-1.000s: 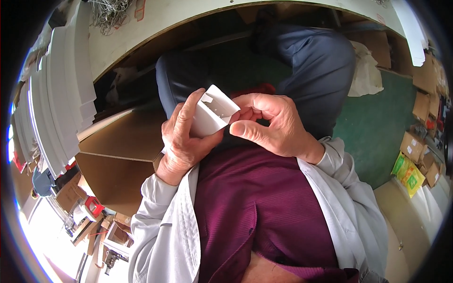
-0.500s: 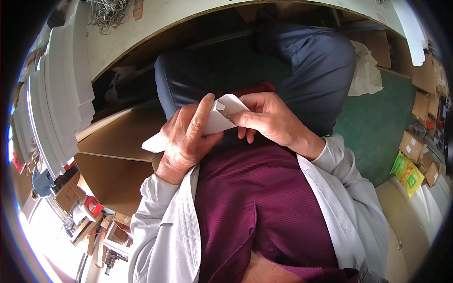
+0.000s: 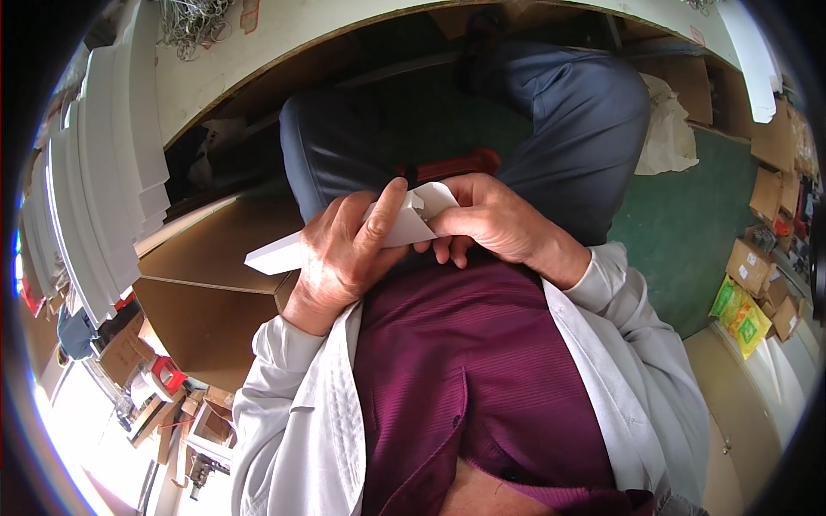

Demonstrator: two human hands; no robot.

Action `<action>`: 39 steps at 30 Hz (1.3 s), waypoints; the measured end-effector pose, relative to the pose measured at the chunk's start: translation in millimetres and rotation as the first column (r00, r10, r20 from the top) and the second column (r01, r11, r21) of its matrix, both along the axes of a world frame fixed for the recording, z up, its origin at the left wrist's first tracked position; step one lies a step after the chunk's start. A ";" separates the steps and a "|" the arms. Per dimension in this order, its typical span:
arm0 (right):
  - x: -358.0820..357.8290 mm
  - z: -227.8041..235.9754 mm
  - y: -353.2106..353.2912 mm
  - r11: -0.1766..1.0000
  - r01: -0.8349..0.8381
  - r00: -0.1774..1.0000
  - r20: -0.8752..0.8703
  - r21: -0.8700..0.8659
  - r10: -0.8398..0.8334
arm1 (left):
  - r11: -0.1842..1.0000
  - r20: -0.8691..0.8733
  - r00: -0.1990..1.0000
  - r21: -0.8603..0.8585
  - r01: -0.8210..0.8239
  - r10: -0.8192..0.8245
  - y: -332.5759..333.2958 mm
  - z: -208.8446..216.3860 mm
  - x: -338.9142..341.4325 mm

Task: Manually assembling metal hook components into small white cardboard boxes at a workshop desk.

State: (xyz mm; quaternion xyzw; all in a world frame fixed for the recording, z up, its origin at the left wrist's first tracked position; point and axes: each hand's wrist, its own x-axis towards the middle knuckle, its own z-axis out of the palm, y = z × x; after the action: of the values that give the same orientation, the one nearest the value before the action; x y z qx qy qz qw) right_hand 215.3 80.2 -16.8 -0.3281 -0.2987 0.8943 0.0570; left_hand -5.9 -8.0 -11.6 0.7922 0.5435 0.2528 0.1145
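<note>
A long, narrow white carton (image 3: 277, 255) lies across my lap, slightly raised at its right end. My left hand (image 3: 344, 249) is wrapped round its middle, the thumb and fingers closed on its sides. At the right end a rounded flap (image 3: 440, 197) stands up beside a smaller side flap. My right hand (image 3: 499, 219) pinches that end, with its thumb at the mouth and its other fingers curled beneath. Whether anything is inside the carton cannot be seen.
An open brown cardboard box (image 3: 206, 318) stands to my left. Behind it are stacked white flat cartons (image 3: 103, 189). The table (image 3: 284, 43) ahead carries a heap of metal wire pieces (image 3: 196, 24). A red object (image 3: 465, 165) is below, between my legs. Small boxes (image 3: 750, 265) and a yellow-green bag (image 3: 740, 316) sit at right.
The white carton has tipped a little and its flap end has shifted right and lower. Both hands stay on it, with small finger movement at the flap.
</note>
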 end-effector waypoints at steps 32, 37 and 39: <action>4.2 13.1 -6.0 0.646 0.255 0.905 0.058 0.719 -0.421 | 0.990 0.099 0.991 -0.116 -0.082 0.093 6.1 6.6 -5.1; 7.1 31.7 -3.3 0.129 0.070 0.977 -0.041 0.989 -0.211 | 0.992 0.088 0.992 -0.090 -0.084 0.092 5.4 6.8 -4.3; 5.2 29.0 -9.4 0.185 -0.014 0.982 0.049 0.983 -0.183 | 0.993 0.103 0.991 -0.087 -0.081 0.090 5.7 6.8 -3.4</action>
State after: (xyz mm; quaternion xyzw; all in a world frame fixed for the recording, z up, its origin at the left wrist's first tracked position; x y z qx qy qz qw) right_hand 220.4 70.8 12.2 -0.3007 -0.7840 0.4664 0.2783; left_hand -9.3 -2.4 -4.8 0.7482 0.5800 0.2766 0.1650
